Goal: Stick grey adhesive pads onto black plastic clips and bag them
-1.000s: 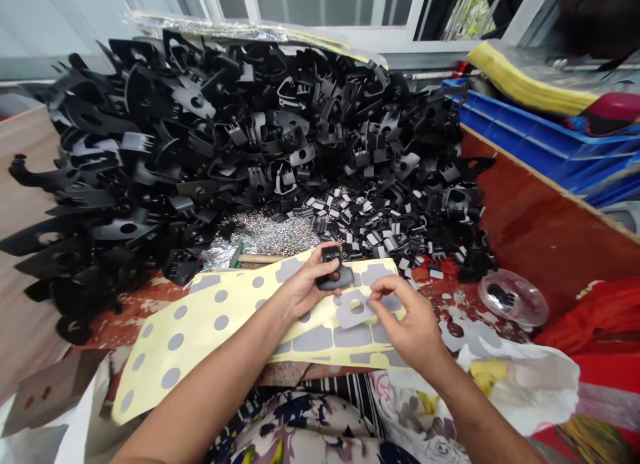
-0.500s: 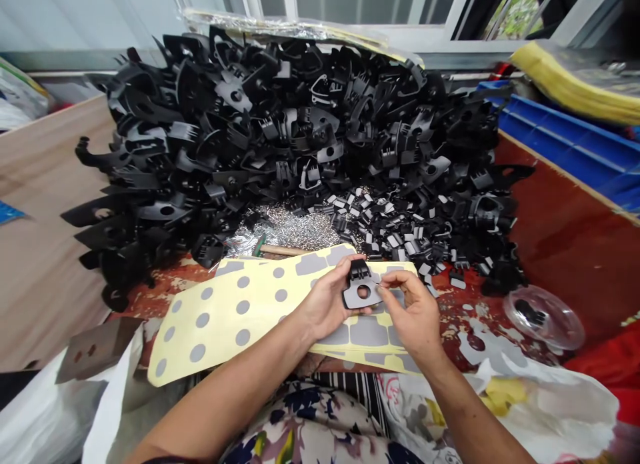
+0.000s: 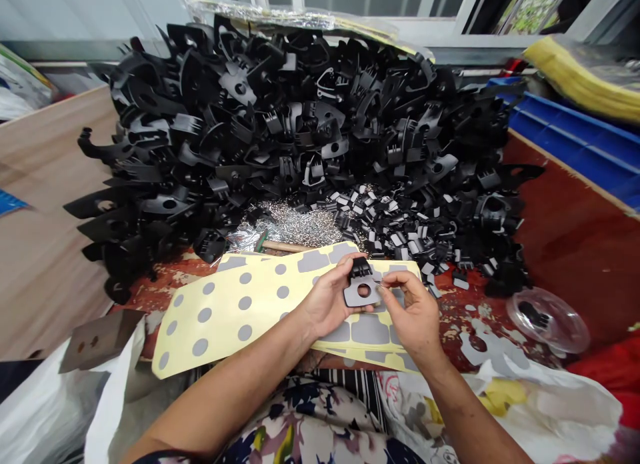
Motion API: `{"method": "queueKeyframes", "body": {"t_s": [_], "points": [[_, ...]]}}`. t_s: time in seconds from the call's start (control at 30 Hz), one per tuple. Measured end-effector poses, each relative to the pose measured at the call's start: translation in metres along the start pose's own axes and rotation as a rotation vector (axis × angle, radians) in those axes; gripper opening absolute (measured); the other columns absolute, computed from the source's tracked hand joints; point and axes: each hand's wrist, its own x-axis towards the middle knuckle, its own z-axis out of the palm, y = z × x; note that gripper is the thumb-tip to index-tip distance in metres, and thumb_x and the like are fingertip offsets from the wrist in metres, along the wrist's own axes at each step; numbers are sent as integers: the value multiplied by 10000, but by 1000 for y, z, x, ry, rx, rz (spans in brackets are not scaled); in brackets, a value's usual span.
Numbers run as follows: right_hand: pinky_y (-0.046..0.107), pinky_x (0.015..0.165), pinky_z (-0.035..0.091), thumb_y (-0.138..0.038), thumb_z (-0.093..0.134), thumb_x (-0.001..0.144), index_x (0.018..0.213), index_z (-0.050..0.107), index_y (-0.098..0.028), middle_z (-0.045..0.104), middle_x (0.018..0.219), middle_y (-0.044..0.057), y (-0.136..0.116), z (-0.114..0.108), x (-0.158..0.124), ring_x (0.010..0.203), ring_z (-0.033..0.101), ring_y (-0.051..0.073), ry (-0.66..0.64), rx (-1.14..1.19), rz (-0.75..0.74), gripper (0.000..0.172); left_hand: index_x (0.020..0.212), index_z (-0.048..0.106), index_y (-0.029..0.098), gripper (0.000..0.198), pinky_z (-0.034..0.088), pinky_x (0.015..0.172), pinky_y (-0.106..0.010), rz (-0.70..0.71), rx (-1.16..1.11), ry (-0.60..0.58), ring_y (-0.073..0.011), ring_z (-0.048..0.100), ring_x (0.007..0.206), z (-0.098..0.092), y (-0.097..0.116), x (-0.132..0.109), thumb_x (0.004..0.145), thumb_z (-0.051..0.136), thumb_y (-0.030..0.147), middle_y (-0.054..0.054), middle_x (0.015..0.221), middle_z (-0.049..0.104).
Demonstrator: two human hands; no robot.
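Head camera view: two bare hands nearly meet over yellow sticker sheets [image 3: 265,311]. At the clock's centre, the left hand [image 3: 323,304] grips a black clip [image 3: 359,269], tilted, with a grey sticker [image 3: 354,295] on its face. The right hand [image 3: 413,311] pinches the sticker's 3 o'clock edge between thumb and finger; whether that edge is stuck down, I cannot tell. A hammer [image 3: 287,247] lies at 10 o'clock, silver pins [image 3: 313,223] at 11, piled black parts [image 3: 295,127] towards 12, a clear dish [image 3: 570,324] at 3
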Motion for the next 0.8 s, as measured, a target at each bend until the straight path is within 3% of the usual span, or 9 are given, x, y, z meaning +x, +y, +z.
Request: {"method": "queueKeyframes", "body": {"t_s": [0.23, 0.37, 0.47, 0.57, 0.7, 0.8], "points": [[322, 794, 542, -166, 631, 935, 947, 643, -253, 679, 882, 4, -16, -1, 2, 846, 664, 190, 5, -104, -133, 88, 1279, 595, 292, 455, 599, 760, -358, 29, 77, -9, -164, 621, 834, 2, -1, -5, 870, 790, 322, -32, 1040, 622], [352, 793, 553, -141, 594, 958, 1057, 604, -265, 653, 906, 23, -15, 3, -4, 865, 658, 211, 0, -217, -237, 159, 1268, 565, 300, 614, 558, 649, -270, 147, 215, 51, -165, 628, 822, 5, -12, -4, 748, 891, 268, -14, 1047, 621], [400, 832, 563, -118, 580, 967, 1253, 541, -279, 645, 1069, 78, -11, 9, -13, 887, 663, 225, 19, -341, -401, 330, 1211, 592, 286, 509, 508, 586, -209, 295, 337, 150, -144, 583, 776, 3, -23, -2, 777, 858, 264, 9, 955, 594], [494, 929, 529, -113, 606, 957, 1381, 491, -321, 580, 1319, 146, -14, 8, -19, 928, 664, 249, 57, -552, -512, 486, 1160, 636, 268, 412, 523, 660, -192, 410, 435, 222, -142, 570, 821, -3, -30, -2, 799, 822, 199, 6, 936, 595], [639, 1035, 424, -348, 810, 856, 1405, 512, -297, 533, 1408, 202, -22, -7, -12, 1220, 560, 416, 117, -707, -371, 626, 1269, 616, 313, 511, 573, 623, -249, 318, 383, 156, -178, 597, 841, -7, -30, -12, 809, 829, 254, -24, 1054, 610], [511, 981, 520, -321, 824, 815, 1362, 528, -261, 632, 1297, 145, -23, -11, -5, 1157, 616, 329, -60, -436, -144, 624, 1405, 572, 369, 683, 633, 831, -396, 161, 351, 31, -221, 625, 993, -8, -14, -35, 795, 848, 237, -71, 1286, 602]]}}
